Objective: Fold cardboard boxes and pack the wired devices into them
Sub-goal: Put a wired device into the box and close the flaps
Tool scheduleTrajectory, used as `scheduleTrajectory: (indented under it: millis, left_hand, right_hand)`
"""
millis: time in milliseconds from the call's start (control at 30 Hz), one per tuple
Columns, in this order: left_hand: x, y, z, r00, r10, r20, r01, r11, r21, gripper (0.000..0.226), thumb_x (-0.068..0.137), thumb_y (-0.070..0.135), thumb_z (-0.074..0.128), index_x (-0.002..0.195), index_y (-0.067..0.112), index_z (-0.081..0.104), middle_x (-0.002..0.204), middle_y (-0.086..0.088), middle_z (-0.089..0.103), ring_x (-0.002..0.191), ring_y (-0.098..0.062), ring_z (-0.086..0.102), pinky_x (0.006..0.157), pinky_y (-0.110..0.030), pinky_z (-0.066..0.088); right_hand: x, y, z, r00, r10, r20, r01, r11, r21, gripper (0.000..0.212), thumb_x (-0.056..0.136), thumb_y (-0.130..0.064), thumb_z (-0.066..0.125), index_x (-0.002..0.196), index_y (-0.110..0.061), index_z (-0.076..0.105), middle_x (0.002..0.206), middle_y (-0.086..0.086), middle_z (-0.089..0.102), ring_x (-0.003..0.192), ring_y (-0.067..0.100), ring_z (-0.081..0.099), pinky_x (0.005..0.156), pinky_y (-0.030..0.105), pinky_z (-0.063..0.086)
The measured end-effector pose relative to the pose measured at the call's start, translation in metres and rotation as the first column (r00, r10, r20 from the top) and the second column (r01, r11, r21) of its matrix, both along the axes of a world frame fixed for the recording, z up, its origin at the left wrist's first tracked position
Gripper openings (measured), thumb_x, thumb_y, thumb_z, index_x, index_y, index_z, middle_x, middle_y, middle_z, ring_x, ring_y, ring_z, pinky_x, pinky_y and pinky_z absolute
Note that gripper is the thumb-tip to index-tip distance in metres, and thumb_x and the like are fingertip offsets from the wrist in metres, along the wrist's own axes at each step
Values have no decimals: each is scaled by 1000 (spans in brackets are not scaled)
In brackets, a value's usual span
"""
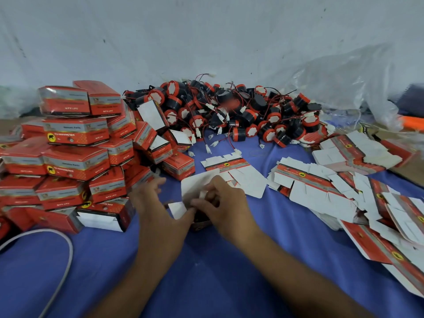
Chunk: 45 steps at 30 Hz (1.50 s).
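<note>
Along the left edge of the frame, a heap of folded red boxes (75,152) is sitting stacked on the blue cloth (206,271), some with end flaps standing open. A white cable (65,260) is curving across the lower left corner. Just right of that heap, the left hand (158,210) is reaching to a half-folded box (195,189), its thumb lying against a small white flap. Its fingers are spread and blurred, so whether it is actually gripping cannot be told. This box is sitting between the two hands at mid-frame, its white inside facing up. The right hand (227,203) is pinching the box's flaps with curled fingers. Behind the hands, at upper centre, a pile of wired devices (229,111), black-and-red rounds with thin leads and white plugs, is lying against the wall (206,31). Across the right side, flat box blanks (332,187) are lying scattered and overlapping, and a clear plastic sheet (344,76) is bunching in the upper right.
</note>
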<state>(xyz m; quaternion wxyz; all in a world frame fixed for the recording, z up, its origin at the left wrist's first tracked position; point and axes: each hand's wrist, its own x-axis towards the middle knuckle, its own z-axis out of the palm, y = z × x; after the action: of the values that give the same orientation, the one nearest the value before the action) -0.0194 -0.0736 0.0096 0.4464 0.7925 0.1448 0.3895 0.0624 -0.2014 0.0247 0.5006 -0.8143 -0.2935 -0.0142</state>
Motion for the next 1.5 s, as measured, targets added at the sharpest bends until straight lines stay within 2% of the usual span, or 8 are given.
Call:
scheduleTrajectory:
  millis: [167,367,500,667,800,967,1200,1500]
  left_hand:
    - [-15,-11,-4,983,-170,70,182,956,-232,70,69,11,88,109,49,45,115,25,52,113,-8,61,85,-24,55]
    - [-12,-6,-1,988,-157,2,151,951,270,16,86,16,74,101,10,73,112,3,62,101,-11,61,92,-19,48]
    - [-11,-3,-7,984,-176,-15,165,885,436,32,92,27,56,105,4,75,112,-6,69,103,-14,60,91,-24,48]
    - [-5,-2,-11,979,-183,-92,205,844,496,37,85,37,59,98,7,76,107,-2,70,103,-15,54,90,-30,45]
    - [-4,0,-11,981,-125,-150,182,865,467,30,84,36,62,95,13,78,120,-9,61,115,-24,44,93,-39,42]
    - [-2,8,-7,951,-235,-200,278,934,223,12,92,15,69,98,15,79,138,-6,45,129,-7,43,101,-17,38]
    - [1,11,-3,906,-396,-146,369,911,-183,58,88,1,68,128,34,41,122,10,64,112,-9,63,88,-25,54]
    - [-2,19,-8,869,-427,-249,467,875,128,46,88,14,72,129,29,58,134,26,49,125,19,41,101,-6,38]
  right_hand:
    - [-1,5,4,985,55,166,-18,975,-219,30,80,-15,71,79,-39,53,79,-19,55,74,5,52,65,26,44]
    - [-6,0,10,943,186,277,-53,903,-426,20,88,-15,56,96,-7,71,107,9,60,103,29,48,83,44,45]
    - [0,-12,9,932,227,283,-40,840,-542,39,100,-25,39,114,-22,74,133,-3,50,125,26,39,104,36,29]
    - [13,-37,12,960,230,157,-198,961,-194,29,101,-10,57,127,-16,68,131,1,51,121,14,43,103,22,35]
    - [39,-48,9,962,-117,-247,161,972,168,25,101,-7,53,122,-12,67,103,-1,70,91,15,64,81,25,52]
    - [39,-43,-4,861,181,-476,11,928,373,13,99,-9,59,96,-2,70,76,6,70,68,13,63,64,21,51]
    - [29,-30,-12,918,263,-298,-204,955,215,45,91,-1,67,128,-21,52,111,-3,62,94,5,62,77,20,51]
    - [30,-47,-14,918,391,-63,-396,910,-120,49,93,-36,71,138,-21,60,137,-9,55,129,7,52,106,26,44]
